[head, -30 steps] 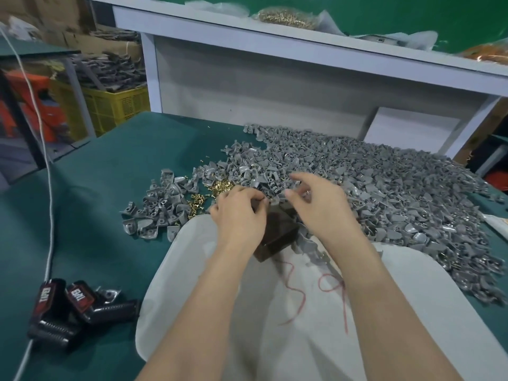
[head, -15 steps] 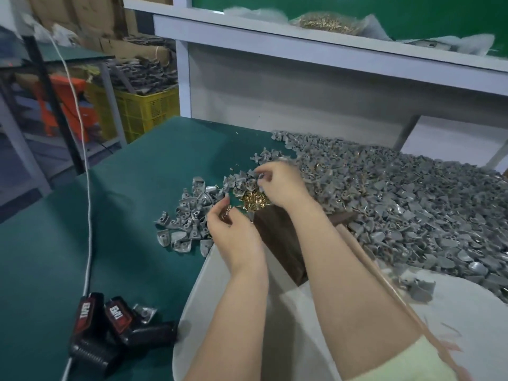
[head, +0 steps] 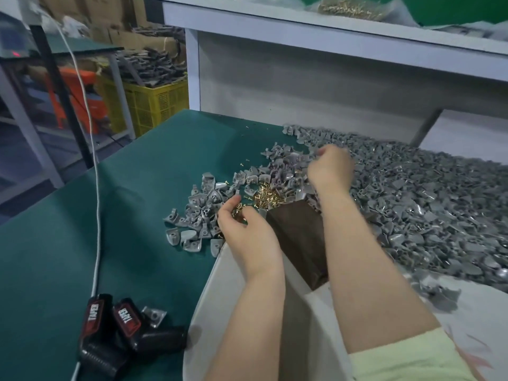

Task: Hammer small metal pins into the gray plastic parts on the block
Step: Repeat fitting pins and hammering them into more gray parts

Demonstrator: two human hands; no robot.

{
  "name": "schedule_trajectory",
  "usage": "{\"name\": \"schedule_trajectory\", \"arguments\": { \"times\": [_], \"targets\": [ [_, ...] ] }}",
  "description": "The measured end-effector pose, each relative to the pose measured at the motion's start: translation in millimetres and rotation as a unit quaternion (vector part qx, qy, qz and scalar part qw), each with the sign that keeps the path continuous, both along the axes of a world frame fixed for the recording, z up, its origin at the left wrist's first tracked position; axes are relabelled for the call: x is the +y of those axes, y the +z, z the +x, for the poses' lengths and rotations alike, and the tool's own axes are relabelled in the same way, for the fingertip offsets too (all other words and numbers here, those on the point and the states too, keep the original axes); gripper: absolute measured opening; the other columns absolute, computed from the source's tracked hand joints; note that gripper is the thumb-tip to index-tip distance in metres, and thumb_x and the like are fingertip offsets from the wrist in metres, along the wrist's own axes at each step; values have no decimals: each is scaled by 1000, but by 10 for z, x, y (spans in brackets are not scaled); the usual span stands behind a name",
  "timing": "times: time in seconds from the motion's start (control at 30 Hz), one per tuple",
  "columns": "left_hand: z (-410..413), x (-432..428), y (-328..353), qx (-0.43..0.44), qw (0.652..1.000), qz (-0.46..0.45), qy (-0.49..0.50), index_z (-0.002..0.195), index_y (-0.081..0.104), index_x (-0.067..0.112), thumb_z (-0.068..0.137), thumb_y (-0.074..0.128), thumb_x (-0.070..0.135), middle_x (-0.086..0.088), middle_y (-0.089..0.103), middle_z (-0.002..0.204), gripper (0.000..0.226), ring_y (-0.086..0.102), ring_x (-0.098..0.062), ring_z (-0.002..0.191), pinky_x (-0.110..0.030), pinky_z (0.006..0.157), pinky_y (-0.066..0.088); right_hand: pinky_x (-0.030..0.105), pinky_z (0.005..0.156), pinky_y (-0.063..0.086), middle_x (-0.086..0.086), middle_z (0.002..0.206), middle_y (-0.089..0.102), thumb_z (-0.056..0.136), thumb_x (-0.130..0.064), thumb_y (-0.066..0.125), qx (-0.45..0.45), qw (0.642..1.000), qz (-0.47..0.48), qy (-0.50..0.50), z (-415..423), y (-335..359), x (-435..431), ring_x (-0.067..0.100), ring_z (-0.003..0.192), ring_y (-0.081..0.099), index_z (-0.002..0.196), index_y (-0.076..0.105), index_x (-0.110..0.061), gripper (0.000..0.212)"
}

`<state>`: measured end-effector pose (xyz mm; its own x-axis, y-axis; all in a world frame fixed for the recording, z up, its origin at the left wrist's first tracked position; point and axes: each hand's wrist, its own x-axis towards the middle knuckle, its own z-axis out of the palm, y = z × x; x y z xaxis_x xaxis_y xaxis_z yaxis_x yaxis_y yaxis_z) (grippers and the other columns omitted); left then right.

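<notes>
A dark brown block (head: 299,237) stands on the green table, partly hidden between my forearms. Just beyond it lies a small heap of brass pins (head: 268,195). My left hand (head: 244,229) sits left of the block with its fingertips curled, pinching a few brass pins. My right hand (head: 331,167) reaches past the block into the big pile of gray plastic parts (head: 412,193), fingers curled among them; what it grips is hidden.
A smaller scatter of gray parts (head: 198,215) lies left of the pins. Two black tools with red labels (head: 121,334) and a white cable (head: 94,215) lie at the near left. A white sheet (head: 209,298) covers the near table edge. A white shelf stands behind.
My view has swung left and closer. My right hand has moved further out into the gray pile. My left hand has dropped to the pins left of the block.
</notes>
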<state>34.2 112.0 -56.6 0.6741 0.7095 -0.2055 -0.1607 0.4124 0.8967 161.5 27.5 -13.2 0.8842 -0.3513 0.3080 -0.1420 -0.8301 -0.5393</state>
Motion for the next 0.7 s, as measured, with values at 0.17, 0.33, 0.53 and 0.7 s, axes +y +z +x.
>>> {"name": "schedule_trajectory", "arguments": {
  "times": [0.17,0.33,0.53,0.7],
  "targets": [
    [0,-45,0,2,1000,22,-15,92,51,38,92,41,11,7,53,118,29,53,3,86,-10,64,38,44,103,41,7,138,49,89,-12,58,14,994,-31,101,-52,23,51,28,119,50,125,58,-23,38],
    [1,4,2,5,999,52,-12,103,53,29,92,41,9,6,54,115,26,51,4,93,-7,72,36,40,99,46,4,124,62,89,-4,54,105,955,-116,251,45,-218,558,24,113,57,119,63,-20,35],
    [5,-3,3,9,999,49,-11,99,53,31,92,42,9,3,55,118,26,52,-12,104,-15,76,35,32,69,45,3,96,63,89,1,48,55,978,-131,150,124,-290,574,26,92,61,104,63,-11,24],
    [13,-33,0,20,999,25,-28,90,52,39,92,41,13,-8,55,119,28,53,-34,92,-43,78,47,22,78,41,5,123,51,87,1,55,-116,986,119,-19,122,59,-48,21,104,55,118,53,-12,34]
  ]
}}
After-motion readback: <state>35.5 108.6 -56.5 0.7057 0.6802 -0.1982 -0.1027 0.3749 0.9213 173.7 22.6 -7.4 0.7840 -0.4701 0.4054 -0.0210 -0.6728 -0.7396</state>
